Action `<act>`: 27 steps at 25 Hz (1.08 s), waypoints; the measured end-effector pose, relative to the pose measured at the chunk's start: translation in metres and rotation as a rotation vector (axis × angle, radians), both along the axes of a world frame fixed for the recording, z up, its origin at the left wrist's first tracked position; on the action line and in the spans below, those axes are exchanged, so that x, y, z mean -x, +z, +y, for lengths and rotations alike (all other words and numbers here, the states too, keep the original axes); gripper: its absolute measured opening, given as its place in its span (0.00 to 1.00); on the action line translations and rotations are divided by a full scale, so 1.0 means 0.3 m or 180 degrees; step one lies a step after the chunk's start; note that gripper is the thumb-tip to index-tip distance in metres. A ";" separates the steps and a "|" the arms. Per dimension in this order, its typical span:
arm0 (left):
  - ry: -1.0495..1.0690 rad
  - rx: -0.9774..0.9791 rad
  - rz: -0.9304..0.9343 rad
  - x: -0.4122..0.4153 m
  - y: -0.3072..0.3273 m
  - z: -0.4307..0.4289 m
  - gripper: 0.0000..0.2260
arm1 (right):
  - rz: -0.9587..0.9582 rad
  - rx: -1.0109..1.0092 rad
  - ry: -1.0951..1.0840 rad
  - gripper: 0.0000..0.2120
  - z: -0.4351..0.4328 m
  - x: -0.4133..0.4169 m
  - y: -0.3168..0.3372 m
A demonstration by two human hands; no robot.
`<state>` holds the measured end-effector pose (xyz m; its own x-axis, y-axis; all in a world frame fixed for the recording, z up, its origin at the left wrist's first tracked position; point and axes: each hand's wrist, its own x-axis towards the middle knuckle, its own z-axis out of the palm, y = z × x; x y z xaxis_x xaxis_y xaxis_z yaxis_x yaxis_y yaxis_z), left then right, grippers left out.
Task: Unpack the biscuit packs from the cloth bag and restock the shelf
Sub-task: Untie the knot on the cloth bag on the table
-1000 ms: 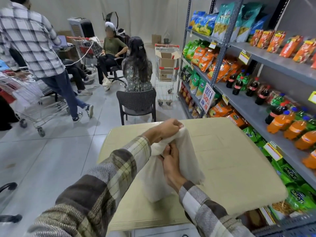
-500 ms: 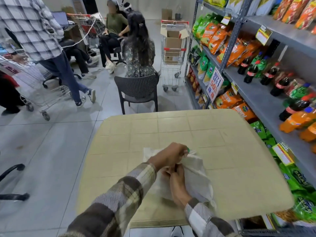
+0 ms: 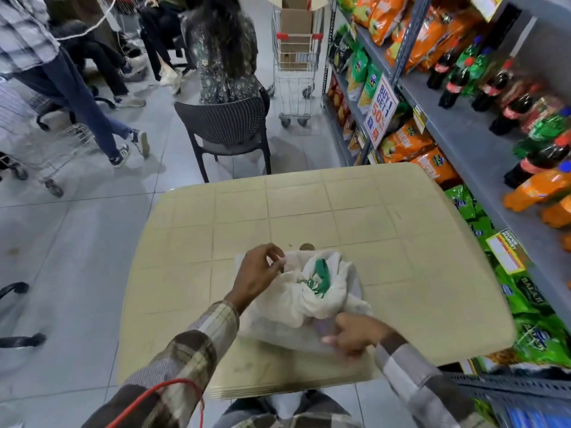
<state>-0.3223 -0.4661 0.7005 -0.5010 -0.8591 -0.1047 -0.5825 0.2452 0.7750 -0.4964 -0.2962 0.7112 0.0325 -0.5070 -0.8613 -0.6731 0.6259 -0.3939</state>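
On our bench (image 3: 401,242), one cloth bag (image 3: 312,291): left hand (image 3: 258,278) pinches its rim, right hand (image 3: 355,335) grips its base; shelf (image 3: 463,134) alongside.

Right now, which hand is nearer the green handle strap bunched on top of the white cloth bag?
Left. The left hand pinches the bag's rim beside the green handle strap; the right hand grips the white cloth bag lower down.
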 end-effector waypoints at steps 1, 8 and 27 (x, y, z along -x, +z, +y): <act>-0.0141 0.0056 -0.0184 0.000 -0.009 -0.019 0.03 | 0.0337 -0.0002 0.0261 0.14 -0.026 0.053 0.036; -0.1309 0.0654 -0.1472 0.124 -0.075 0.022 0.13 | 0.0952 0.2110 -0.0967 0.05 -0.248 0.109 -0.062; -0.0309 0.0063 -0.1084 0.042 -0.059 0.092 0.10 | 0.0434 0.3169 -0.1224 0.10 -0.176 -0.063 -0.214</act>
